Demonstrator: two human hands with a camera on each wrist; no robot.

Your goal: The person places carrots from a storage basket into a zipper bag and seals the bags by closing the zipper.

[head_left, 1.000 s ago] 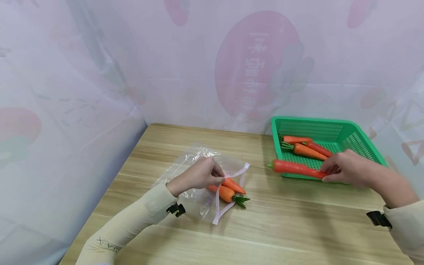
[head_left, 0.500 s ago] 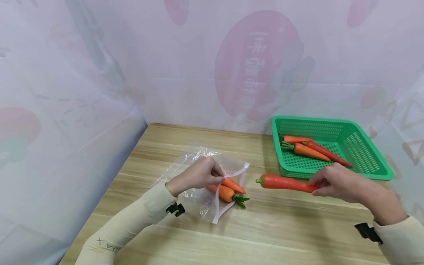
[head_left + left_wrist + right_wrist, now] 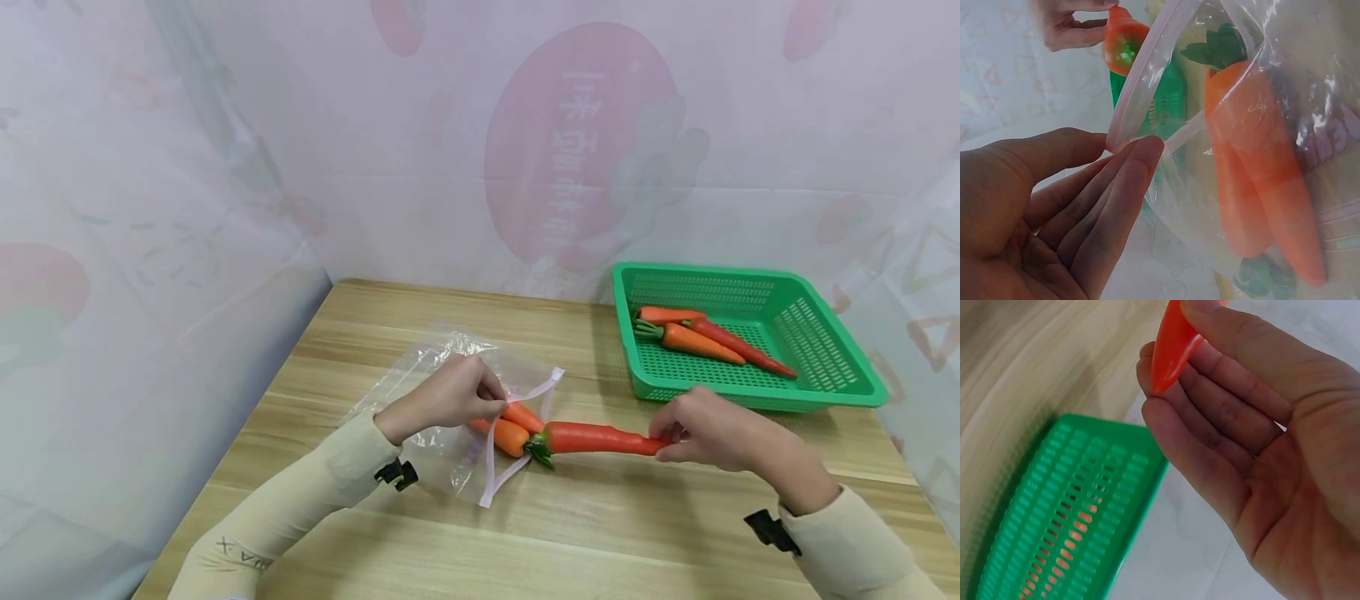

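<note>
My left hand (image 3: 459,392) pinches the upper lip of a clear zip bag (image 3: 442,354), holding its pink-edged mouth apart toward the right. Two orange carrots (image 3: 1254,156) lie inside, and green leaves show at the mouth. The left wrist view has thumb and fingertips gripping the pink zip strip (image 3: 1147,72). My right hand (image 3: 708,433) holds a long red chili pepper (image 3: 600,438) by its pointed tip. Its green stem end points left and overlaps the carrot leaves at the bag's mouth. In the right wrist view the pepper's tip (image 3: 1175,353) sits between thumb and fingers.
A green perforated basket (image 3: 840,346) stands at the table's back right. Within it are orange carrots (image 3: 701,343) and a slim red chili pepper (image 3: 742,346). Printed white cloth (image 3: 420,208) hangs behind the wooden table (image 3: 405,550) and at its sides.
My right hand has carried the red chili pepper from over the basket's front edge leftward and toward me, to the bag's mouth. The left hand and bag have stayed put.
</note>
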